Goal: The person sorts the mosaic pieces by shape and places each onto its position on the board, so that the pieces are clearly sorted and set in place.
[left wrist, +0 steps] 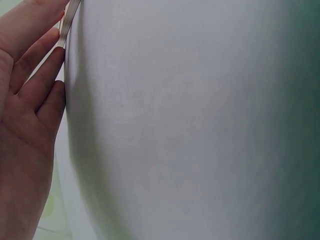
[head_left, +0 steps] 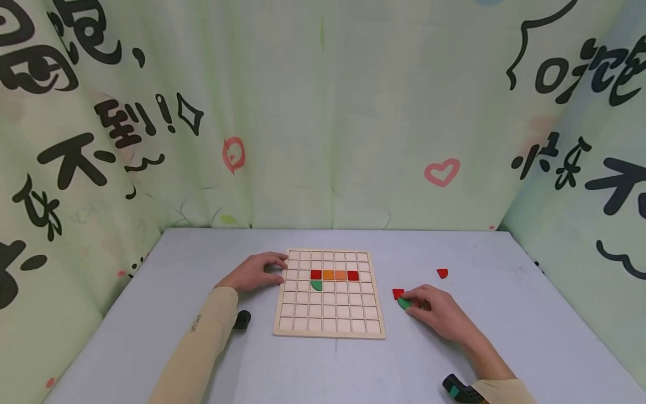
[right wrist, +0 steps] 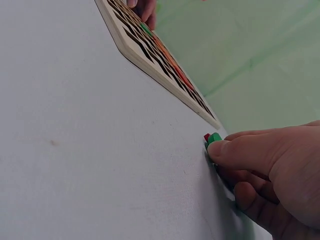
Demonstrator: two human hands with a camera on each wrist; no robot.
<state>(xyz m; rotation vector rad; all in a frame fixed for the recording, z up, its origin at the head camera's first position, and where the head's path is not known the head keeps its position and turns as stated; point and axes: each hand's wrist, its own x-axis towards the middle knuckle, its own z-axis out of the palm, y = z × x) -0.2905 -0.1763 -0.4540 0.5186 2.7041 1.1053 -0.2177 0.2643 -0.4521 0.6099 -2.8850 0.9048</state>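
A pale wooden grid board (head_left: 330, 331) lies on the table, a row of red and orange square pieces (head_left: 335, 275) set in its cells. Below the row's left end sits a green quarter-round piece (head_left: 316, 285). At the board's left edge, my left hand (head_left: 257, 273) rests its fingertips, the fingers fairly straight in the left wrist view. To the right of the board, my right hand (head_left: 438, 312) pinches another green rounded piece (head_left: 404, 303) between thumb and fingers, low over the table. Just beyond it is a red piece (head_left: 397, 293), partly covered in the right wrist view.
Farther back on the right lies a loose red piece with a rounded side (head_left: 442, 273). The white table (head_left: 323, 370) meets a printed pale green curtain (head_left: 333, 140) at its back. A black wrist device (head_left: 461, 390) is on the right forearm.
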